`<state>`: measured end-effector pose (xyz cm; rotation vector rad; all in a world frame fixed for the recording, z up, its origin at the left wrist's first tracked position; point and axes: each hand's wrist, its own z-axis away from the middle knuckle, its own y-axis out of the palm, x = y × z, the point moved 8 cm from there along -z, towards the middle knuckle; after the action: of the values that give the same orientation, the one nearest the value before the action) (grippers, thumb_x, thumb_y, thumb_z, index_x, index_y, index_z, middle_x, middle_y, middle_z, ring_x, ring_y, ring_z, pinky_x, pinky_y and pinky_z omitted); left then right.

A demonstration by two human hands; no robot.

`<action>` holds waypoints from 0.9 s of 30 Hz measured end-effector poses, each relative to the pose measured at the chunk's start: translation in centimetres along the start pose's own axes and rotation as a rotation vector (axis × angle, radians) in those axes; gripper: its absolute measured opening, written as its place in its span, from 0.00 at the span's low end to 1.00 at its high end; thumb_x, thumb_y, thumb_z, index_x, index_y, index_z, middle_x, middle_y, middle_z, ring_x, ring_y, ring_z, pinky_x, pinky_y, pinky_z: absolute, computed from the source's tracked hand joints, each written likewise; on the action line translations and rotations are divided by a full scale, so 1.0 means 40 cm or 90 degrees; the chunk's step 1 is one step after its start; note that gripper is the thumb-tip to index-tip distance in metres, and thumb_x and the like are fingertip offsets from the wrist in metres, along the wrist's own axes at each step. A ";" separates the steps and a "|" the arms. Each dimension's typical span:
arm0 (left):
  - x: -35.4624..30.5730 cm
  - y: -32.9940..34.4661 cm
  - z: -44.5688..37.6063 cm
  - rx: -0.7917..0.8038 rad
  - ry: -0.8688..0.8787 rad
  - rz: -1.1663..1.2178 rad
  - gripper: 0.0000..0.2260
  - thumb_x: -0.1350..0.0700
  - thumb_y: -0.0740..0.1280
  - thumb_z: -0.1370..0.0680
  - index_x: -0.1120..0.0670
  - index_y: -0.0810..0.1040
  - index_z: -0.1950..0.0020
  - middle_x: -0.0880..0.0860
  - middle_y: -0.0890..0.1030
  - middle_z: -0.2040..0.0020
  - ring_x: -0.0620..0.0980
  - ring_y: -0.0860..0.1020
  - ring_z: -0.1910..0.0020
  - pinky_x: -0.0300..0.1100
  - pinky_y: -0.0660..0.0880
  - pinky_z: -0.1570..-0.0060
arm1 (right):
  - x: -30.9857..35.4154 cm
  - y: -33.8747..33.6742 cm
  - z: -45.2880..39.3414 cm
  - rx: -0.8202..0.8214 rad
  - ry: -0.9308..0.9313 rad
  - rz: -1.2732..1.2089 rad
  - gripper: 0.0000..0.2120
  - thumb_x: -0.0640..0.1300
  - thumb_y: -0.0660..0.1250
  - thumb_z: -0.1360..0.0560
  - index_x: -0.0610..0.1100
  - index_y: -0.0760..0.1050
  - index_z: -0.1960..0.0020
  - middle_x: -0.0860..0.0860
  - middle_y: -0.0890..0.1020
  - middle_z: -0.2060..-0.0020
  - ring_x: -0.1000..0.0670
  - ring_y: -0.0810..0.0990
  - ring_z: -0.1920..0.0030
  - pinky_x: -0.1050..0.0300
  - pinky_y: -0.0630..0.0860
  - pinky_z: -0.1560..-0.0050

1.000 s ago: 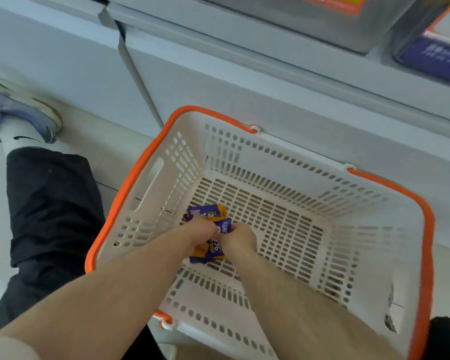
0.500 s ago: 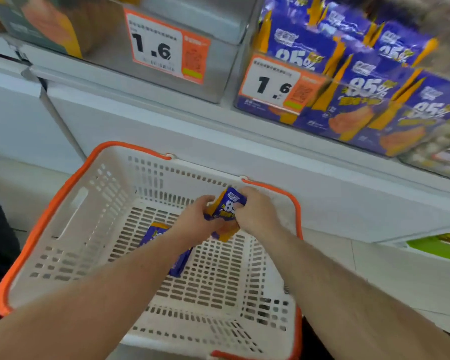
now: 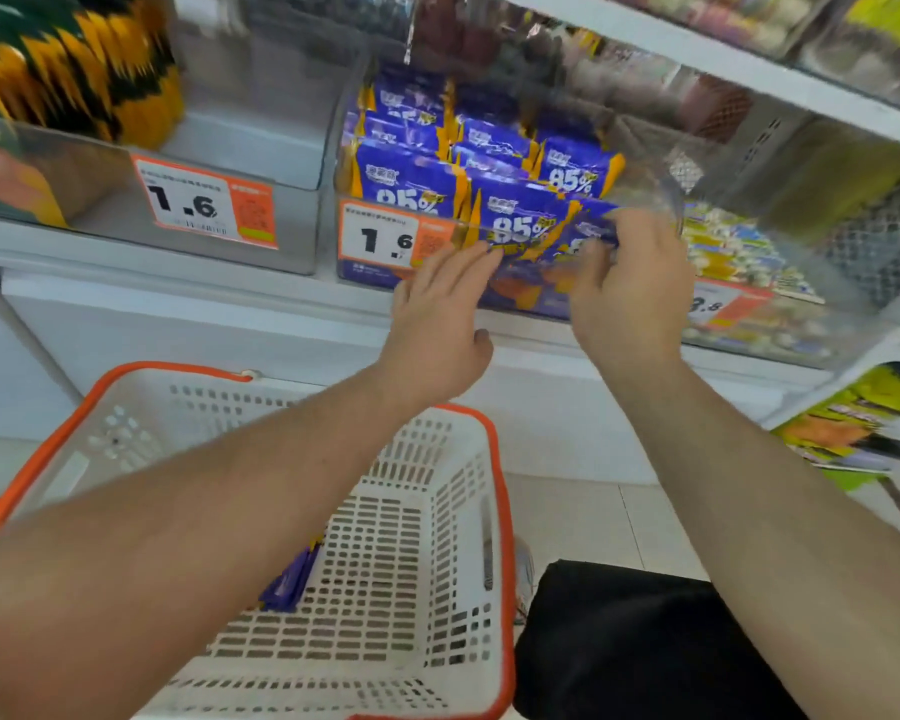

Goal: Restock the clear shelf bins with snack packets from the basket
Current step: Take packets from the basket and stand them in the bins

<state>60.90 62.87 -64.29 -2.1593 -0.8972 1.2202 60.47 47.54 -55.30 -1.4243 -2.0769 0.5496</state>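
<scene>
Snack packets pinched by right hand; left hand fingers straight

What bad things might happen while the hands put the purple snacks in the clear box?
The purple packet in the right hand sits right at the front rim of the clear bin, which already looks full, so it might slide out and fall.

The left hand presses flat on the bin's front; a hard push could shift it on the shelf.

One more packet lies in the basket, half hidden under the left arm, so it may be forgotten.
</scene>
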 end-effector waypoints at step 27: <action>-0.042 0.030 -0.042 0.078 -0.018 -0.218 0.42 0.54 0.70 0.27 0.50 0.49 0.20 0.45 0.50 0.20 0.52 0.48 0.22 0.56 0.52 0.28 | -0.122 0.099 -0.049 0.209 0.006 0.276 0.19 0.50 0.60 0.20 0.48 0.73 0.31 0.42 0.73 0.37 0.38 0.70 0.35 0.43 0.66 0.37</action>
<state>62.07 60.65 -63.41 -1.8059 -1.1195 1.1036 65.92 44.42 -57.26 -1.6688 -1.5752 1.0014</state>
